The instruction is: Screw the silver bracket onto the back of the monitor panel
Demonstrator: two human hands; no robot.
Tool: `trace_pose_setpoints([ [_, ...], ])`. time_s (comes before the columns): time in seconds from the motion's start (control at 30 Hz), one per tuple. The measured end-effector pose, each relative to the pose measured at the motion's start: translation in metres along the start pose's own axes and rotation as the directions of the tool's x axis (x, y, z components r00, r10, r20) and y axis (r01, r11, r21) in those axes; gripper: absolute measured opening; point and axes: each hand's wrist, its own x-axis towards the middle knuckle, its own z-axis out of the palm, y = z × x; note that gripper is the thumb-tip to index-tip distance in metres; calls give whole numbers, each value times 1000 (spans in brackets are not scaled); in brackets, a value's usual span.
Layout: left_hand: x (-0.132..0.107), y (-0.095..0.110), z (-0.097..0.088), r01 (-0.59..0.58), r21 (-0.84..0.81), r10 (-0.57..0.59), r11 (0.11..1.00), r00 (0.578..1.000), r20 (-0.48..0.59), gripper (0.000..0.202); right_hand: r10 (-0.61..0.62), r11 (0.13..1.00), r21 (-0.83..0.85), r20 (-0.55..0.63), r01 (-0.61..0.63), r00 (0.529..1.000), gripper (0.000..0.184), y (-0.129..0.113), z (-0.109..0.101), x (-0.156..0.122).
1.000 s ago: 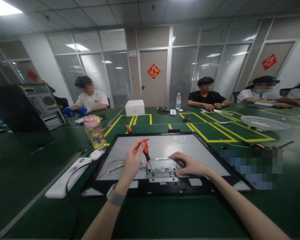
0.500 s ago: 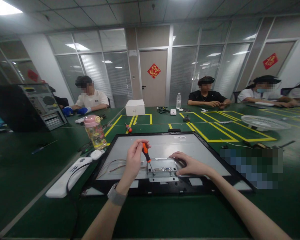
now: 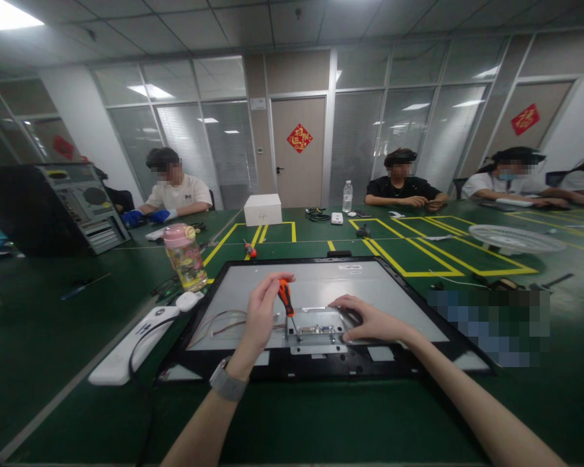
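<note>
A monitor [image 3: 399,305] lies face down on the green table, its grey metal back panel showing inside a black frame. My left hand [image 3: 260,314] is closed round an orange-and-black screwdriver [image 3: 286,299], whose tip stands on the left corner of a small metal circuit-board cover [image 3: 316,329] near the panel's front edge. My right hand [image 3: 370,319] rests flat on the right side of that cover, fingers spread. Thin wires [image 3: 219,322] run across the panel to the left of my left hand. A watch sits on my left wrist.
A pink-lidded water bottle [image 3: 185,256], a white power strip [image 3: 126,347] with a black cable and a white mouse [image 3: 187,301] lie left of the monitor. An open computer case [image 3: 73,204] stands far left. A white box [image 3: 263,209], a fan grille [image 3: 513,239] and several seated people are beyond.
My left hand's fingers have shifted slightly on the screwdriver handle, which stays on the same spot. My right hand has not moved.
</note>
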Motion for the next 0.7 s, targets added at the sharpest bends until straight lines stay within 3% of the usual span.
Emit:
trace_pose_setpoints([
  [0.23, -3, 8, 6, -131, 119, 129, 984, 991, 21, 21, -5, 1000, -6, -1, 5, 1000, 73, 1, 0, 0],
  [0.47, -5, 11, 6, -34, 70, 34, 997, 999, 5, 28, -4, 1000, -4, -10, 4, 1000, 73, 1, 0, 0],
  [0.6, -3, 13, 4, -10, 65, 6, 998, 999, 49, 31, 4, 1000, -3, -5, -4, 1000, 72, -1, 0, -1],
  [0.7, 0, 13, 2, -21, 84, 20, 996, 1000, 21, 26, 7, 1000, -8, -2, -7, 1000, 72, -2, -1, 0],
])
